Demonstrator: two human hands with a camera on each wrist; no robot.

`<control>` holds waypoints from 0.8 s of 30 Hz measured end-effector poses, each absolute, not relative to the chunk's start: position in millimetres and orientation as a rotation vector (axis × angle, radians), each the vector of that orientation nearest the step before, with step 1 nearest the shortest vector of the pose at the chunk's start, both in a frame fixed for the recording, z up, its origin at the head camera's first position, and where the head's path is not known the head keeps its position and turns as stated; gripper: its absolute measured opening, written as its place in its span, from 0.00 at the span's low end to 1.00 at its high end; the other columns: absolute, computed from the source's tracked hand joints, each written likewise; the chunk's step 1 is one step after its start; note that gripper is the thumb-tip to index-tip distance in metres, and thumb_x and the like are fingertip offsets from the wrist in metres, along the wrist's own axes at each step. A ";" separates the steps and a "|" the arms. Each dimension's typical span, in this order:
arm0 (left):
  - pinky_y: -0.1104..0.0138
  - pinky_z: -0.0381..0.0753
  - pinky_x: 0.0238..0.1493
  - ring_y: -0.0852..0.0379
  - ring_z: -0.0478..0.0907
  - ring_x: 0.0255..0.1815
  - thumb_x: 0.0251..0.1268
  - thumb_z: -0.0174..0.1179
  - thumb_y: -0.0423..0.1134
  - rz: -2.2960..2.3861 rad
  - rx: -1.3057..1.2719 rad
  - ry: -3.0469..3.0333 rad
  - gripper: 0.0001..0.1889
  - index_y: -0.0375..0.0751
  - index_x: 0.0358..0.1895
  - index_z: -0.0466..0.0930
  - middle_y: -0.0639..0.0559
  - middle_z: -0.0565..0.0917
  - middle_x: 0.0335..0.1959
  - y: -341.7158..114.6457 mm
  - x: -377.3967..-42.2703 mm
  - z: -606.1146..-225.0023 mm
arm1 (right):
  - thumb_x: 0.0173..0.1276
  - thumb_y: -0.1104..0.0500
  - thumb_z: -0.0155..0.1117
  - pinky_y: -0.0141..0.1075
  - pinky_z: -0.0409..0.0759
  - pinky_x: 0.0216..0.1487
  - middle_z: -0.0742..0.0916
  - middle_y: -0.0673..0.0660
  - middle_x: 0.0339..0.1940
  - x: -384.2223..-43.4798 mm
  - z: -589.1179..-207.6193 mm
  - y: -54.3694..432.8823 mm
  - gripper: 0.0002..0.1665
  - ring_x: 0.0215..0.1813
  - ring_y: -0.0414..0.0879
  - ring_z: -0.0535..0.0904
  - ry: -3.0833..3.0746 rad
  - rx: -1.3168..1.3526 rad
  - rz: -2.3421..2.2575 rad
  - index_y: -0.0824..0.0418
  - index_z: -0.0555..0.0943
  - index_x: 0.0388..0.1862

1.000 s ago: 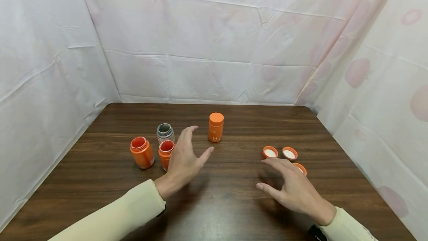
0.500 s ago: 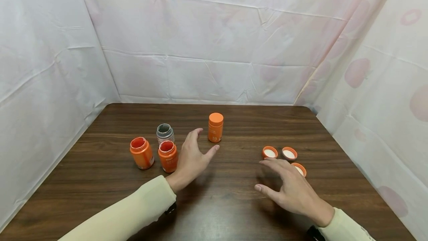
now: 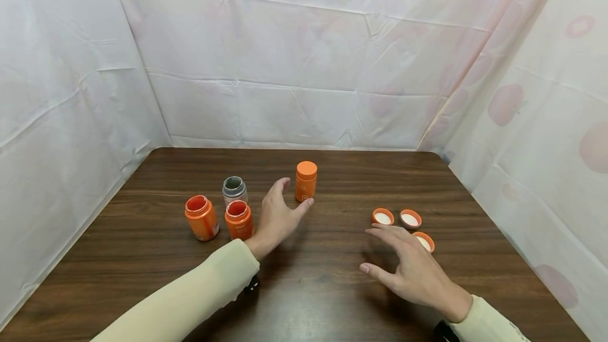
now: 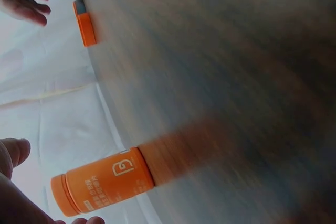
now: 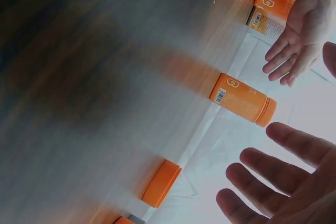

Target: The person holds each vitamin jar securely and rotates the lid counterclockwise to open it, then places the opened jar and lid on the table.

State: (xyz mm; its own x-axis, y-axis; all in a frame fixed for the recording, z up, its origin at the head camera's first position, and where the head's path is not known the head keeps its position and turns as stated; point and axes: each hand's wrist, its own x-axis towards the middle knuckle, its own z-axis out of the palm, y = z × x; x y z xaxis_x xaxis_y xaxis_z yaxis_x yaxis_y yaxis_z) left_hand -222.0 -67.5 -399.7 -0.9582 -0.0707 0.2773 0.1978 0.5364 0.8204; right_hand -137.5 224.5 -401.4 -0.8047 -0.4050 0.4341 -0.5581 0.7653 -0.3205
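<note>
An orange bottle (image 3: 306, 179) with its orange cap on stands upright at the middle back of the table. My left hand (image 3: 275, 219) reaches toward it, thumb and fingers spread apart. In the left wrist view the bottle (image 4: 105, 182) appears between thumb and fingertips, with space around it. My right hand (image 3: 412, 268) hovers with relaxed, parted fingers in front of several upturned caps. These are an orange cap (image 3: 382, 217), a dark-sided cap (image 3: 410, 219) and another orange cap (image 3: 424, 241) partly behind the hand; their insides are white. Neither hand holds anything.
Left of my left hand stand uncapped bottles: an orange one (image 3: 201, 218), a grey one (image 3: 235, 190) and a second orange one (image 3: 238, 219) right beside the wrist. White plastic sheeting (image 3: 304, 67) encloses the dark wooden table (image 3: 323, 300) at the back and sides.
My left hand has moved right and closer to the capped bottle, uncovering the nearer orange uncapped bottle. My right hand has drifted slightly left. The bottles and caps stay in place.
</note>
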 end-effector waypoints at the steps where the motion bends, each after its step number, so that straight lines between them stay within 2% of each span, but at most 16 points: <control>1: 0.48 0.72 0.67 0.42 0.73 0.68 0.60 0.75 0.51 -1.397 -0.098 -2.503 0.40 0.37 0.70 0.69 0.40 0.76 0.68 -67.2 -223.8 -400.3 | 0.60 0.35 0.76 0.44 0.75 0.58 0.82 0.42 0.61 -137.6 -401.8 224.5 0.37 0.63 0.39 0.76 -2.622 0.741 0.634 0.45 0.79 0.65; 15: 0.47 0.70 0.68 0.38 0.72 0.69 0.60 0.75 0.51 -1.462 -0.029 -2.500 0.41 0.35 0.70 0.68 0.36 0.76 0.67 -61.9 -246.3 -411.8 | 0.60 0.35 0.76 0.45 0.75 0.58 0.82 0.42 0.62 -137.1 -405.3 224.4 0.37 0.64 0.40 0.75 -2.621 0.734 0.652 0.46 0.80 0.65; 24: 0.49 0.70 0.69 0.40 0.71 0.70 0.60 0.75 0.52 -1.488 0.018 -2.512 0.42 0.35 0.72 0.67 0.38 0.75 0.68 -59.3 -259.5 -411.2 | 0.61 0.36 0.76 0.43 0.74 0.60 0.82 0.42 0.61 -140.3 -405.3 223.2 0.36 0.63 0.40 0.75 -2.617 0.758 0.653 0.47 0.80 0.64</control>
